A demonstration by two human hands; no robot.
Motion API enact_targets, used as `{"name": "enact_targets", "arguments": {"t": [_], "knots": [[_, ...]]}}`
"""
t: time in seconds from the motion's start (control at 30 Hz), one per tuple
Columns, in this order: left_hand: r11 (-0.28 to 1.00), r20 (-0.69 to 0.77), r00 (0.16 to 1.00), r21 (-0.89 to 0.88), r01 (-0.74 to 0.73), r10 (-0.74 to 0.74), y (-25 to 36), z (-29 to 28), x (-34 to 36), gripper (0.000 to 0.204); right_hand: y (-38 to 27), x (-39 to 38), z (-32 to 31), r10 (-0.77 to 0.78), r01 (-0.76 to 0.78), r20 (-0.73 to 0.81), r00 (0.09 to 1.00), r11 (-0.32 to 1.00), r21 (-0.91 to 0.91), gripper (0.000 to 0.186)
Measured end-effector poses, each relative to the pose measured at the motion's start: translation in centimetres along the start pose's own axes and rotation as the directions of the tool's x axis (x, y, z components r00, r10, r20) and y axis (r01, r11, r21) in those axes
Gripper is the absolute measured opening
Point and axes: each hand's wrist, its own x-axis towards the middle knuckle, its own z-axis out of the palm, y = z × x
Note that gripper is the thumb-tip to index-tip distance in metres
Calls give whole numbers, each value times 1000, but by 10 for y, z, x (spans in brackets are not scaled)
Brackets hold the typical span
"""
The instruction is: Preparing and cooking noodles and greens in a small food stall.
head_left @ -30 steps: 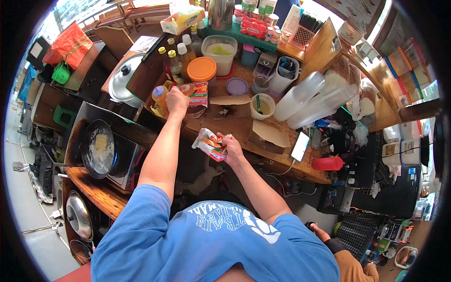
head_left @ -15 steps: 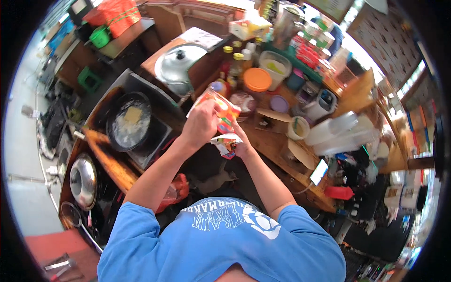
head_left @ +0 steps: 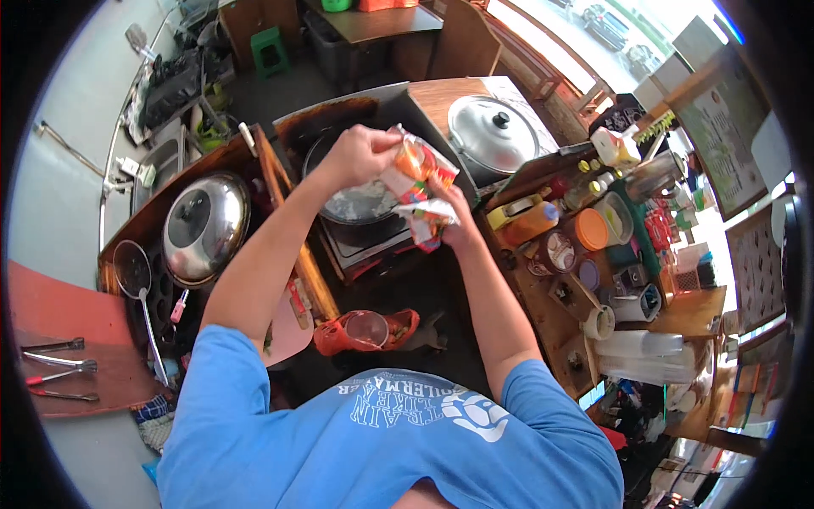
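Observation:
Both hands are up over the near side of a dark wok (head_left: pixel 315 156) with whitish, bubbling liquid (head_left: pixel 356 204) in it. My left hand (head_left: pixel 363 156) pinches the upper corner of a red and orange instant noodle packet (head_left: pixel 411 165). With its fingers closed on the packet's lower right side, my right hand (head_left: pixel 454 208) also has a crumpled, torn wrapper (head_left: pixel 426 227) below it. The hands and packet cover part of the wok, and the pale noodle block seen in it earlier is hidden.
A lidded silver pot (head_left: pixel 492 131) stands behind the wok, a domed lid (head_left: pixel 206 227) and a strainer (head_left: pixel 133 267) at left. Jars, including an orange-lidded one (head_left: pixel 591 229), crowd the right counter. A red bag (head_left: pixel 365 331) hangs close to my body.
My view has turned right-to-left, bringing the wok nearer the centre. The hands and the packet have moved from beside the jars to over the wok's edge, still gripping.

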Motion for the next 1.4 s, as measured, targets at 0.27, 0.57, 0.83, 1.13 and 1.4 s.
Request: {"name": "enact_targets", "arguments": {"t": [0.27,0.57,0.83,1.13,1.4], "knots": [[909,117,936,-224,352,-333,-33,-67,28,29,-35,73,52,-89,78,-39,995,968,-239,40],[938,-60,944,101,330,-326,-86,-40,30,30,-5,78,23,-202,120,-307,930,956,-267,36],[949,2,974,227,220,-227,-104,-35,12,31,11,64,26,-312,160,-350,883,902,-401,37],[777,-110,880,429,462,-462,-151,-56,10,41,16,72,-38,-456,-45,-520,722,720,-693,39],[488,-59,829,784,384,-557,-119,-26,-34,46,4,88,57,-511,-207,-77,856,-202,-957,41]]}}
